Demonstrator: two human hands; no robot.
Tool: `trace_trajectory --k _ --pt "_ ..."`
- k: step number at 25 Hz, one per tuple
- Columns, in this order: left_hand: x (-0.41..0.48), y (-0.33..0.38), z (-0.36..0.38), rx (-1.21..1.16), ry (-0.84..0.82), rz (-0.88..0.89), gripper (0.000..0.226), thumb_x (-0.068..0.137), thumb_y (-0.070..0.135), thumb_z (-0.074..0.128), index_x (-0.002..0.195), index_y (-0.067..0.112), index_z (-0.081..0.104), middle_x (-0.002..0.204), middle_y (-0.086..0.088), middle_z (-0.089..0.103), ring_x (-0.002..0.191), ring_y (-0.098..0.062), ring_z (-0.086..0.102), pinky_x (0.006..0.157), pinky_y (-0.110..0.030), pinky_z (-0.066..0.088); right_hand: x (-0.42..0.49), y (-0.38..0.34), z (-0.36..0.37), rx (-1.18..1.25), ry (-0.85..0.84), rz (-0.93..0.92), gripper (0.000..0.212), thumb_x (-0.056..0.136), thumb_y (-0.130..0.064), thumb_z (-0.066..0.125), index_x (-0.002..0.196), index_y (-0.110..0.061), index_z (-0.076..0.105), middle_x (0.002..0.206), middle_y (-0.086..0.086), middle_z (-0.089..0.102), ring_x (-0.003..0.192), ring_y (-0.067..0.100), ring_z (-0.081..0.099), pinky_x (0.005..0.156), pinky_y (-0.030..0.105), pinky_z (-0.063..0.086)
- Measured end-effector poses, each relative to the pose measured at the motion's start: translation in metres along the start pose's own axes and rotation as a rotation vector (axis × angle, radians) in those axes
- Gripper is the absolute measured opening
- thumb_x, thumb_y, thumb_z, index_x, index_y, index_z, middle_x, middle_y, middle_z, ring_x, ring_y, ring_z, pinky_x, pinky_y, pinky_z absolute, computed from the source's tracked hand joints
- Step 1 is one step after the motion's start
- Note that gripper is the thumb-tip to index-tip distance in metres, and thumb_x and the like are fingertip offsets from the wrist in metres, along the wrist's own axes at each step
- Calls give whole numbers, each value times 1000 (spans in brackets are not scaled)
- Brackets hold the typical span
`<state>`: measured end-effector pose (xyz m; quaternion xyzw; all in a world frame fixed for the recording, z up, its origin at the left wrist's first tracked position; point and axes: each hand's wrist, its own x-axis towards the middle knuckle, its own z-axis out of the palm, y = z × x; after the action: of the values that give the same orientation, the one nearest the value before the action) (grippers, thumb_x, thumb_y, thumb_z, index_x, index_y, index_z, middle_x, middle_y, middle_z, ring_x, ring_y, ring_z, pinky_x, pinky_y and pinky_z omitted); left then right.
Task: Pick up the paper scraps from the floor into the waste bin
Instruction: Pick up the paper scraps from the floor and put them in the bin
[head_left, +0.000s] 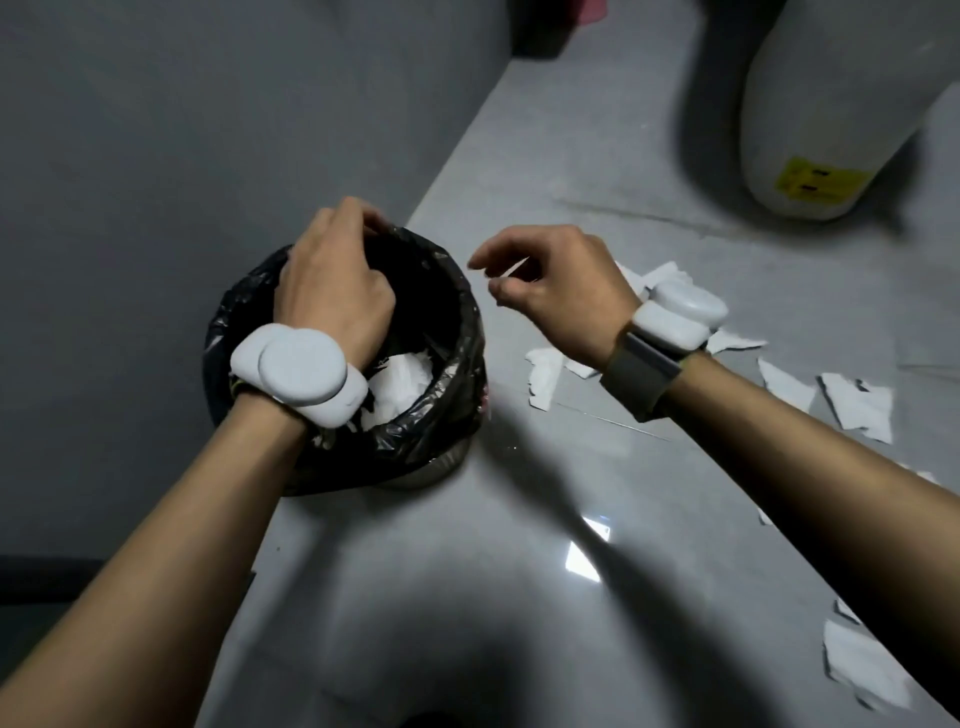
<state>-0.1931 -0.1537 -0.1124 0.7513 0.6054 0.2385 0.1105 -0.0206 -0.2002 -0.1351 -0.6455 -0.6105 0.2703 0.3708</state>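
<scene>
A small waste bin (447, 322) lined with a black plastic bag stands on the grey floor by the wall. White paper scraps (402, 382) lie inside it. My left hand (332, 280) reaches over the bin and grips the bag's far rim. My right hand (550, 288) hovers just right of the bin, fingers loosely curled and apart, nothing visibly in them. Several torn white paper scraps lie on the floor to the right, such as one by the bin (543, 382), one further right (860, 408) and one at the lower right (862, 670).
A grey wall (182, 130) runs along the left, close behind the bin. A large white cylindrical container (836, 104) with a yellow label stands at the back right. The glossy grey floor (519, 571) reflects light in front of me.
</scene>
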Motion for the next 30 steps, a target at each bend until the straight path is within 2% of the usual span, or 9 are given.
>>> trace_trajectory --k 5,8,10,13,16,20,23,27,30 --pt "-5 76 39 -258 -61 289 40 75 -1 49 109 13 62 115 -5 59 102 -17 58 91 -27 46 -31 99 -56 108 190 300 24 80 -6 62 72 -29 66 74 0 70 58 7 64 56 19 47" --pt "-12 104 87 -257 -231 385 34 78 7 55 110 17 60 121 -4 55 108 -20 56 94 -32 47 -70 180 -80 -171 280 620 11 77 -15 65 78 -26 67 83 5 73 76 21 69 71 24 53" --pt "-16 108 128 -209 -350 333 35 80 10 59 114 18 59 129 -4 50 114 -23 53 93 -26 42 -99 222 -83 -359 142 747 14 76 -23 67 91 -24 68 94 7 72 94 28 66 78 28 46" --pt "-22 89 186 -208 -510 129 40 79 15 65 119 16 58 134 -9 49 119 -27 52 90 -23 37 -125 253 -60 -498 -119 696 27 83 -30 63 107 -19 64 109 14 64 103 34 59 80 30 43" --pt "-36 60 231 -200 -643 -88 48 77 14 68 124 15 56 136 -11 50 122 -30 50 92 -25 37 -140 267 -34 -568 -99 641 24 89 -22 52 111 -14 61 112 18 56 105 37 53 84 37 46" --pt "-43 27 261 -29 -599 -15 61 79 16 65 136 14 45 144 -9 42 133 -33 37 107 -32 32 -141 274 -24 -547 -76 646 24 87 -5 48 104 -11 63 110 15 58 106 35 53 85 37 47" --pt "-38 12 275 81 -608 30 65 82 23 65 141 18 39 146 -9 36 130 -38 35 106 -39 37 -140 281 -24 -562 -39 613 26 83 -1 48 99 -12 64 104 13 63 99 35 58 80 34 46" --pt "-35 5 287 105 -553 25 42 86 16 62 127 14 52 136 -12 45 122 -37 41 93 -40 45 -143 285 -26 -527 9 595 24 84 -2 51 99 -15 65 101 11 68 96 34 61 77 33 45" --pt "-31 5 290 63 -522 -12 22 88 11 59 109 9 60 119 -17 57 109 -39 55 83 -37 46 -132 287 -35 -370 237 582 17 85 -8 55 88 -20 67 87 -2 72 80 13 65 75 23 49"
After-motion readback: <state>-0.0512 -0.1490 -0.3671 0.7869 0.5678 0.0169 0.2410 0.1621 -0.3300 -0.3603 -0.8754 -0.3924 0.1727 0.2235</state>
